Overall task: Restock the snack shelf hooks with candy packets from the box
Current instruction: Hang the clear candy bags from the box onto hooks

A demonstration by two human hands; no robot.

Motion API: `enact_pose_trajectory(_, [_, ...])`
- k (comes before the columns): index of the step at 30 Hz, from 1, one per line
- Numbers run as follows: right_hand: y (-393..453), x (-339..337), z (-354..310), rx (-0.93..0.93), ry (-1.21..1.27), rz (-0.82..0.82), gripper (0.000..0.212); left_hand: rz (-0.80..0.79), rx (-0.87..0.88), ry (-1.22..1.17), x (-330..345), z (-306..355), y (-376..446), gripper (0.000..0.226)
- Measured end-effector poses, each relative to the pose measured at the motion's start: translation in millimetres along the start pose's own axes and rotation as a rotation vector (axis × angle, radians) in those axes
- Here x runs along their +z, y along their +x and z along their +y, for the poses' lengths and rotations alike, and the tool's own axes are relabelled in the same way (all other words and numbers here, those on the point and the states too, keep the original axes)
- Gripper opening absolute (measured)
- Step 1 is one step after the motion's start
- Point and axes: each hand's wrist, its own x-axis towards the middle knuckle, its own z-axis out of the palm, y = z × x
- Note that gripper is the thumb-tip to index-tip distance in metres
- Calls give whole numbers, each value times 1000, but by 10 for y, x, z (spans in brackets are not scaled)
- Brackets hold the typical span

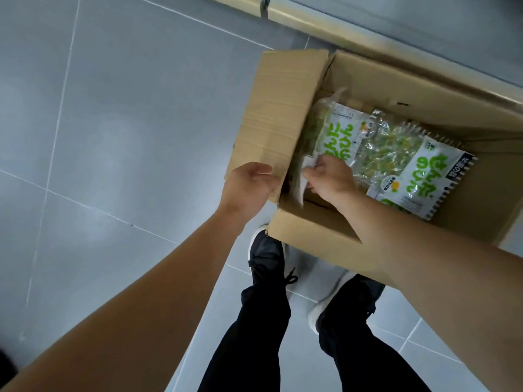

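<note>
An open cardboard box [334, 233] sits on the tiled floor [113, 108], just before a shelf base [368, 29] running along the far side. Candy packets [396, 159] lie inside it. The left hand [249, 182] holds the box's left flap [277, 108]; the right hand [331, 176] reaches inside, pinching a packet [325, 128] standing against the left wall. The person's shoes [266, 256] stand just before the box.

Grey tiled floor [99, 137], pale grout
</note>
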Motion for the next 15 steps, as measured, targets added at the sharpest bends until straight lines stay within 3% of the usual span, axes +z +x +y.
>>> enact_pose_trajectory(4, [-51, -191, 78, 80, 16, 74, 15, -8, 35, 3, 111, 2, -48, 30])
enact_pose_trajectory(7, [-318, -458, 147, 164, 324, 23, 23, -48, 110, 100, 248, 17, -211, 38])
enact_pose_trajectory(9, [-521, -669, 210, 206, 514, -20, 30, -125, 204, 275, 371, 25, -360, 67])
enact_pose_trajectory(12, [-803, -977, 257, 303, 741, -42, 23, -262, 357, 784, 581, 56, -574, 111])
enact_pose_trajectory(15, [-1031, -1278, 318, 394, 881, -129, 25, -159, 494, 1073, 750, 182, -755, 110])
